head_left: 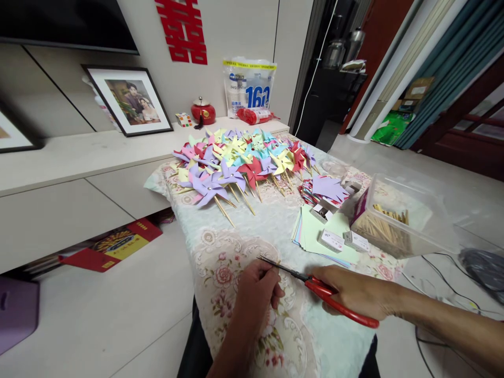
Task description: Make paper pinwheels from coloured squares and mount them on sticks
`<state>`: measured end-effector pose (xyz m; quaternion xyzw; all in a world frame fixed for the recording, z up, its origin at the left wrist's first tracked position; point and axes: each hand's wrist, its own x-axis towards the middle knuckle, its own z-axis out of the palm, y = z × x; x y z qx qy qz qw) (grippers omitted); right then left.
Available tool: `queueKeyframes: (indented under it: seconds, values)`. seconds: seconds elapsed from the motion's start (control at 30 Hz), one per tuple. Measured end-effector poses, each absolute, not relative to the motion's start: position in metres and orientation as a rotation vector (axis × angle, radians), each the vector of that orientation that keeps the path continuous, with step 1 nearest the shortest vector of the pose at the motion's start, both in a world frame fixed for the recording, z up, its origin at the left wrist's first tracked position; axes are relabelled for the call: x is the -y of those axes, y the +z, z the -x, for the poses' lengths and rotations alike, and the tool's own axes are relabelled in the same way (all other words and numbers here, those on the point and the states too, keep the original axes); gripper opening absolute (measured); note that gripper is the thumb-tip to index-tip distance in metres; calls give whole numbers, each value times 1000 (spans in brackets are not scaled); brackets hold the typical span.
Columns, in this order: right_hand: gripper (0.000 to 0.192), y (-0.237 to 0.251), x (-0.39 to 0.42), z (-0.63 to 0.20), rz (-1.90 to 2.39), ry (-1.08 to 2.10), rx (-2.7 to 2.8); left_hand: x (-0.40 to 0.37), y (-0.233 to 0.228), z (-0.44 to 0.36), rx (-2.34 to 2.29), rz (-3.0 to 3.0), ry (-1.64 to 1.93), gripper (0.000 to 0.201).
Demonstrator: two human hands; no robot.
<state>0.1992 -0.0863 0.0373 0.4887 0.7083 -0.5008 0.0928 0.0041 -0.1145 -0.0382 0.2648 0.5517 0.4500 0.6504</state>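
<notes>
Holding sticks, clear box (397, 220), scissors (315, 286)

On the table (244, 247), the left hand (255, 291) and the right hand (354, 291) lie side by side at the near edge, the scissors (315, 286) reaching from the right hand across to the left. Beyond the right hand lies a stack of paper sheets (315, 233) with small boxes (342, 240) on it. To the right of those stands a container of sticks (389, 223). Far beyond the left hand, a heap of pinwheels (240, 163) covers the table's back end.
</notes>
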Motion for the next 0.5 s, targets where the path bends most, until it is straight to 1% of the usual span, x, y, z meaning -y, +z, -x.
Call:
queueKeyframes:
  seconds: [0.17, 0.5]
  values:
    - [13, 33, 86, -203, -1442, -1455, -2124, 115, -38, -2, -1242, -606, 1026, 15]
    - [8, 22, 86, -209, -1453, -1519, -2106, 115, -39, -2, -1215, -608, 1023, 17]
